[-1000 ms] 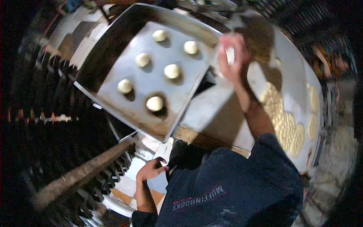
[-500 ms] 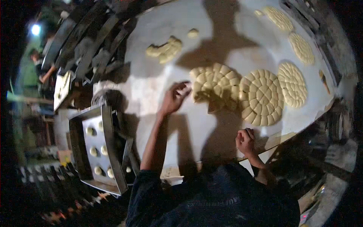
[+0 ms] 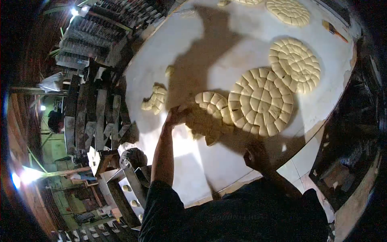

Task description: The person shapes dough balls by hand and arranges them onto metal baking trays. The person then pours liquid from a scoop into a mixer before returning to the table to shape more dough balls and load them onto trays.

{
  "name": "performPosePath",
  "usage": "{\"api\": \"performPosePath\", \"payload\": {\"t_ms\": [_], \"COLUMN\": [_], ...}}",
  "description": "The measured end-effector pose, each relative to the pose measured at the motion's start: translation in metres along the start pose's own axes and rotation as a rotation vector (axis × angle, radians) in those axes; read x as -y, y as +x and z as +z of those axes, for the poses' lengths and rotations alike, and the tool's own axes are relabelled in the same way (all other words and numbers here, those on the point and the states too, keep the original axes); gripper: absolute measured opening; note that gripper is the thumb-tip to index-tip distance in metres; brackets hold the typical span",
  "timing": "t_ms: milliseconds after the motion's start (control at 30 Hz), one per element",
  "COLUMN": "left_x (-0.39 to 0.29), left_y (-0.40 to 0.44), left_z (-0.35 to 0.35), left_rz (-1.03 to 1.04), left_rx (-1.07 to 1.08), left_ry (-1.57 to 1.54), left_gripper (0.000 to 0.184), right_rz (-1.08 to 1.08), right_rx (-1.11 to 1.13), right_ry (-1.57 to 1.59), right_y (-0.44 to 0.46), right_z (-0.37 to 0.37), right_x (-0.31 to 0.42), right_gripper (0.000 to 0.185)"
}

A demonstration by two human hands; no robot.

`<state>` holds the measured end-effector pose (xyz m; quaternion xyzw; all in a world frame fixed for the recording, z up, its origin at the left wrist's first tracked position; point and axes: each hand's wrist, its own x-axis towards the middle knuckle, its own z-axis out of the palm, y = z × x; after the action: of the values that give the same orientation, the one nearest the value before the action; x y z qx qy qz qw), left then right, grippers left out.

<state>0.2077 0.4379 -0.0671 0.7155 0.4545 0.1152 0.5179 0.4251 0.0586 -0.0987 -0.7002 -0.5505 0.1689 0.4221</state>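
Observation:
My left hand (image 3: 175,116) reaches to the left edge of a partly broken-up round of cut dough (image 3: 211,101); shadow hides its fingertips, and whether they grip a piece is unclear. Nearer to me, my right hand (image 3: 256,158) is curled closed in shadow, below a whole dough round (image 3: 260,101) scored into many pieces. What it holds, if anything, does not show. This round touches the broken one on its left and another scored round (image 3: 296,64) at its upper right. Left of my left hand lies a small joined cluster of dough pieces (image 3: 155,100), with a single dough piece (image 3: 169,71) beyond it.
More dough rounds (image 3: 288,12) lie at the table's far end, near a brush (image 3: 334,31). At lower left stands a metal tray (image 3: 131,195) with dough balls. Dark slatted racks (image 3: 96,115) line the left side of the pale tabletop (image 3: 238,44).
The view has swung, so the table and dough sit differently in frame. My left hand has come up to the broken dough round's edge. My right hand stays curled, now in shadow.

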Motion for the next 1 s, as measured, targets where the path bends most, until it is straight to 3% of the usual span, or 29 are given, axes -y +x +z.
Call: {"api": "performPosePath", "payload": {"t_ms": [33, 67, 133, 200, 267, 300, 333, 433, 467, 533, 567, 633, 700, 733, 767, 833, 867, 900, 933, 967, 1000], "left_x": [0.011, 0.022, 0.025, 0.036, 0.083, 0.087, 0.086, 0.095, 0.1, 0.102, 0.103, 0.055, 0.026, 0.002, 0.011, 0.03, 0.032, 0.031, 0.03, 0.029, 0.024], "left_y": [-0.01, -0.02, -0.043, -0.075, -0.091, -0.098, -0.113, -0.164, -0.181, -0.218, -0.24, -0.306, -0.344, -0.365, -0.365, -0.38, -0.382, -0.38, -0.378, -0.383, -0.384], "left_z": [-0.003, -0.007, -0.011, 0.004, 0.012, 0.014, 0.014, 0.022, 0.026, 0.037, 0.042, 0.063, 0.11, 0.127, 0.148, 0.159, 0.158, 0.159, 0.156, 0.155, 0.153], "left_rz": [0.059, 0.072, -0.1, -0.085, 0.032, -0.164, -0.165, -0.316, -0.194, 0.05, 0.042, 0.466, 0.255, 0.276, 0.331, 0.355, 0.366, 0.375, 0.445, 0.371, 0.301], "left_rx": [-0.011, -0.018, -0.337, -0.57, -0.827, -0.841, -0.862, -0.944, -0.925, -0.877, -0.885, -0.568, -0.46, -0.429, -0.456, -0.518, -0.607, -0.682, -0.791, -0.817, -0.843], "left_ry": [-0.192, -0.192, 0.741, 0.532, 0.403, 0.41, 0.39, 0.067, -0.061, -0.309, -0.322, -0.39, -0.621, -0.677, -0.692, -0.711, -0.526, -0.343, -0.292, -0.336, -0.375], "left_gripper": [0.037, 0.037, 0.048, 0.051, 0.053, 0.061, 0.061, 0.071, 0.062, 0.045, 0.045, 0.029, 0.024, 0.022, 0.021, 0.02, 0.02, 0.021, 0.025, 0.025, 0.024], "right_rz": [-0.067, -0.138, -0.237, -0.111, -0.164, -0.212, -0.257, -0.142, -0.158, 0.229, 0.263, 0.214, 0.173, 0.179, 0.055, -0.018, 0.041, 0.039, 0.039, 0.043, 0.217], "right_rx": [-0.064, -0.125, -0.193, -0.082, -0.052, -0.19, -0.322, -0.217, -0.208, -0.1, -0.033, 0.055, 0.179, 0.234, 0.189, 0.164, 0.18, 0.155, 0.123, 0.136, 0.169], "right_ry": [-0.012, -0.028, -0.056, 0.072, -0.091, -0.001, 0.092, 0.203, 0.194, 0.482, 0.518, 0.593, 0.711, 0.747, 0.642, 0.67, 0.625, 0.617, 0.606, 0.591, 0.638], "right_y": [0.002, 0.003, 0.003, -0.003, 0.007, 0.007, 0.006, 0.003, -0.005, -0.02, -0.032, -0.058, -0.083, -0.089, -0.091, -0.093, -0.092, -0.09, -0.088, -0.091, -0.087], "right_z": [-0.001, -0.002, 0.003, 0.022, 0.005, 0.013, 0.015, 0.007, 0.007, 0.006, 0.012, 0.038, 0.059, 0.06, 0.063, 0.069, 0.071, 0.085, 0.09, 0.086, 0.071], "right_x": [0.0, 0.001, -0.008, -0.021, 0.002, -0.001, -0.001, 0.0, 0.005, 0.021, 0.031, 0.063, 0.11, 0.14, 0.157, 0.185, 0.187, 0.168, 0.162, 0.152, 0.166], "right_gripper": [0.017, 0.014, 0.012, 0.014, 0.011, 0.011, 0.011, 0.01, 0.01, 0.011, 0.02, 0.028, 0.046, 0.054, 0.056, 0.05, 0.042, 0.038, 0.035, 0.035, 0.036]}}
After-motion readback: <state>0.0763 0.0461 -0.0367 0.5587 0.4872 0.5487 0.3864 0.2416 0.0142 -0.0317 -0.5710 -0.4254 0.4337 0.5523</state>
